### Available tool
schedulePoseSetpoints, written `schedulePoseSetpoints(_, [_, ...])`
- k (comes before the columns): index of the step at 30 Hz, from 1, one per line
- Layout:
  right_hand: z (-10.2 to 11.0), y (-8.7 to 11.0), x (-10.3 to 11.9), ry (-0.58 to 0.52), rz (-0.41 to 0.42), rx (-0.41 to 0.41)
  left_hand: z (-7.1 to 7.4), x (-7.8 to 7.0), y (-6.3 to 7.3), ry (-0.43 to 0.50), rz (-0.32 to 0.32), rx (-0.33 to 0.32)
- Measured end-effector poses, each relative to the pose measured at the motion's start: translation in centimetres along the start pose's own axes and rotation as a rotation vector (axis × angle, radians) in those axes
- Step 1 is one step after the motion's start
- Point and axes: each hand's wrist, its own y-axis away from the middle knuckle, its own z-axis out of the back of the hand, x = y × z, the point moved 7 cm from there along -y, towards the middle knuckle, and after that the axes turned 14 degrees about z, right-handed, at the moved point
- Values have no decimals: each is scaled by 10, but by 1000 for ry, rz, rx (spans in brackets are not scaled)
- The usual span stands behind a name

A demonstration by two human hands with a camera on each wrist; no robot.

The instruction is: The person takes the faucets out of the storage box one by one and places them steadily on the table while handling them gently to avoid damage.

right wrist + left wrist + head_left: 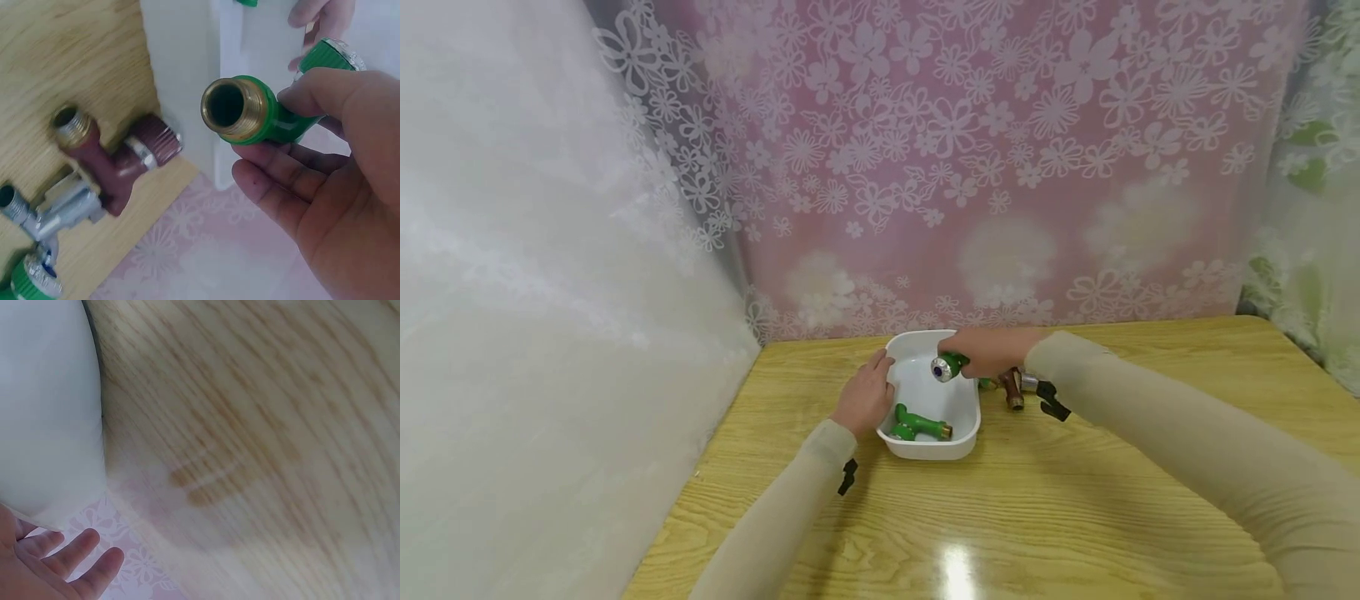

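My right hand [996,350] grips a green tap [281,122] over the right side of a white plastic basin [928,450]. The tap's brass threaded end faces the right wrist camera, and its silver-capped handle shows beyond the thumb. My left hand [865,398] holds the basin's left rim, thumb on the inside, with several fingers [100,569] stretched outside the wall. Inside the basin, near its front, lies another green tap [925,423] with a brass end.
To the right of the basin, on the wooden table [1075,500], lie a dark red tap [106,165], a silver tap [65,209] and a green-handled one [34,281]. A pink flowered curtain [955,167] hangs behind; a white sheet [550,292] hangs on the left.
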Motion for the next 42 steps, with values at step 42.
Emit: schedulePoseSetpoints(42, [-10, 145, -93, 19, -163, -107, -2, 1, 0, 35, 1, -2])
